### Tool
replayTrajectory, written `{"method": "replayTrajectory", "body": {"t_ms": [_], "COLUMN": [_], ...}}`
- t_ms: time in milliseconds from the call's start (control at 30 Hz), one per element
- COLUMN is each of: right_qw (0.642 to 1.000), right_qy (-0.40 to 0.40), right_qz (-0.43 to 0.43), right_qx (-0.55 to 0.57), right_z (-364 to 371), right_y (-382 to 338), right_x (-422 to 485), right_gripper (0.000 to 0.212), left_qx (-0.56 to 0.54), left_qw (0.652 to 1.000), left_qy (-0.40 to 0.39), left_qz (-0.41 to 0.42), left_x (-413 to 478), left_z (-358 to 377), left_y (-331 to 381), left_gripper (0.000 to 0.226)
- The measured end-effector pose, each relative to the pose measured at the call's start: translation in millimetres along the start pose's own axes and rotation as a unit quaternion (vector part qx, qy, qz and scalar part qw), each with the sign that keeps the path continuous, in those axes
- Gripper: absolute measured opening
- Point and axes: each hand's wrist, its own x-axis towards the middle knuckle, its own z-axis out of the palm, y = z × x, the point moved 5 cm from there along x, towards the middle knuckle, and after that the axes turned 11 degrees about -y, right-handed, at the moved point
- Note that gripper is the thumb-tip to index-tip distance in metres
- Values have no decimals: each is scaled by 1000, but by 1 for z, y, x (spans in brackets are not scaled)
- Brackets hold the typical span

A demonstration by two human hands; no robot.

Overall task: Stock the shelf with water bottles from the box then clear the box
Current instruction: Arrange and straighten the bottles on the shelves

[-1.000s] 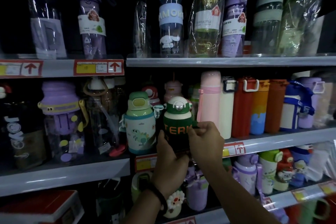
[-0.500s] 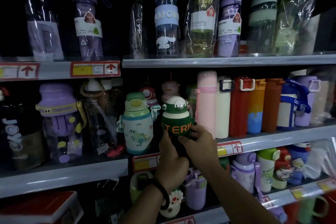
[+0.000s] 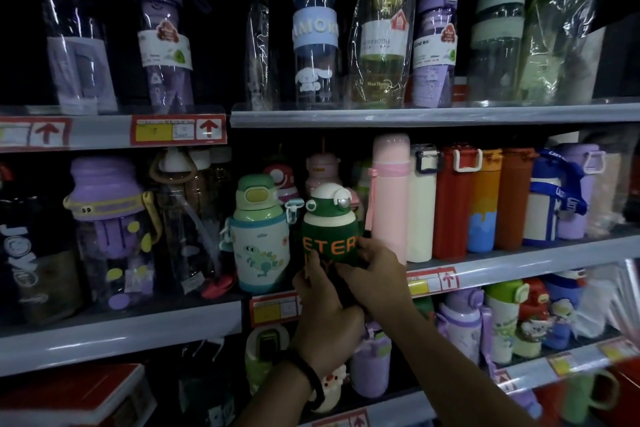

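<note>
A dark green water bottle (image 3: 329, 229) with a white frog-like lid and orange letters stands at the front of the middle shelf (image 3: 519, 258), between a dinosaur-print bottle (image 3: 259, 246) and a tall pink flask (image 3: 388, 198). My left hand (image 3: 325, 315), a black band on its wrist, grips the bottle's lower front from below. My right hand (image 3: 377, 274) holds its lower right side, fingertips on the lettered sleeve. The bottle's base is hidden behind my hands. No box is in view.
The top shelf (image 3: 415, 114) carries tall wrapped bottles. Red, orange and blue flasks (image 3: 485, 201) fill the middle shelf to the right, purple and clear bottles (image 3: 107, 229) to the left. Small children's bottles (image 3: 502, 319) crowd the lower shelf. A red-and-white container (image 3: 76, 399) sits bottom left.
Both hands have turned the green bottle slightly, so the lettering now faces more to the front; the bottle stays in the same shelf spot and both hands keep hold.
</note>
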Motion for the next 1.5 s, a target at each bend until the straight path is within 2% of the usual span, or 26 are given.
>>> {"method": "replayTrajectory", "body": {"t_ms": [200, 367, 500, 600, 700, 800, 867, 1000, 1167, 1300, 1433, 1500], "right_qw": [1000, 999, 1000, 1000, 995, 987, 985, 989, 992, 994, 997, 996], "right_qy": [-1, -7, -12, 24, 101, 159, 171, 140, 92, 77, 54, 41], "right_qz": [-7, -22, -17, -3, -7, -5, 4, 28, 55, 52, 30, 33], "right_qx": [-17, -29, -16, 13, 16, 28, 16, 30, 68, 55, 55, 68], "right_z": [2, 2, -1, -14, -40, -69, -83, -94, -99, -95, -88, -87], "right_y": [-4, -5, -2, -3, -9, -13, -10, -3, 2, 5, 9, 13], "right_x": [-4, -6, -5, -4, -7, -10, -7, 1, 7, 7, 6, 7], "right_gripper": [28, 31, 28, 21, 17, 25, 35, 45, 46, 40, 46, 31], "left_qx": [4, 10, 3, 29, 59, 60, 56, 59, 57, 73, 80, 71], "left_qw": [1000, 999, 999, 997, 992, 991, 990, 990, 994, 991, 989, 990], "left_qy": [17, 12, 37, 65, 83, 67, 51, 46, 19, 58, 67, 66], "left_qz": [12, 28, 25, 43, 77, 100, 116, 120, 92, 101, 108, 104], "left_x": [-1, 1, -1, -6, -8, -1, 5, 22, 44, 52, 53, 52], "left_z": [-9, -6, -8, -8, -4, 6, 15, 31, 47, 55, 62, 62], "left_y": [-5, -9, -8, -2, 11, 28, 42, 55, 58, 56, 49, 46], "left_gripper": [100, 101, 94, 79, 57, 51, 46, 44, 64, 60, 63, 66]}}
